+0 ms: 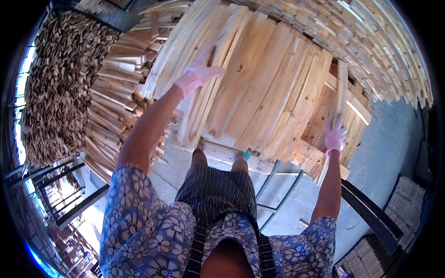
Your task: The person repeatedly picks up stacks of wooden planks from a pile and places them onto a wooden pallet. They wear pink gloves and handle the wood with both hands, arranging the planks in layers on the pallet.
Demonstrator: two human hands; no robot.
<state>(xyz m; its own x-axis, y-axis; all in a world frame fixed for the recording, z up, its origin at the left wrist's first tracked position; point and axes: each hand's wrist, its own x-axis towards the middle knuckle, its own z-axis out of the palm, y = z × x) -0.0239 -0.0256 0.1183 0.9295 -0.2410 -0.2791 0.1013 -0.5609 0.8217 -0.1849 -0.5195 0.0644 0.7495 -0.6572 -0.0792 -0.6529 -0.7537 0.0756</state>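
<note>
My left hand (pixel 197 76), in a pale pink glove, is at the left part of a stack of light wooden boards (pixel 250 69). Its thumb and fingers are spread, over a motion-blurred board (pixel 191 113) at the stack's left side. At the right end of the stack, my right hand (pixel 335 138), gloved alike, is closed round a narrow wooden strip (pixel 342 90). This strip points away from me across shorter crosswise pieces. Blur hides the exact grip of the right fingers.
Loose wooden slats (pixel 109 120) lie piled at the left, beside a tall wall of stacked wood (pixel 65 83). More stacked planks (pixel 371 41) rise behind the boards. A metal frame (pixel 280 190) stands near my legs, and a dark beam (pixel 371 213) extends at the right.
</note>
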